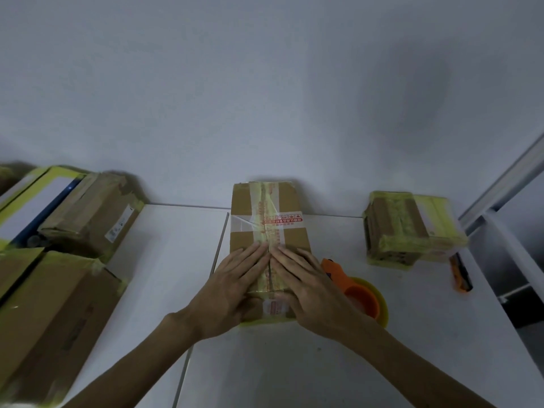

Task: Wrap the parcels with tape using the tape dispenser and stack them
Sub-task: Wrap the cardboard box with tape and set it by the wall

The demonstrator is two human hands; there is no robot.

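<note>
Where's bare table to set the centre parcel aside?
Bare table between the left boxes and the centre parcel; also the near right, below the knife. Crowded: tape dispenser beside the right hand, left edge packed with boxes.

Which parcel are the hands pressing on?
The centre parcel beside the tape dispenser: left hand and right hand lie flat on it alone.

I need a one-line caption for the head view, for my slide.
Left hand and right hand press flat on the taped parcel; the orange tape dispenser lies beside it.
</note>
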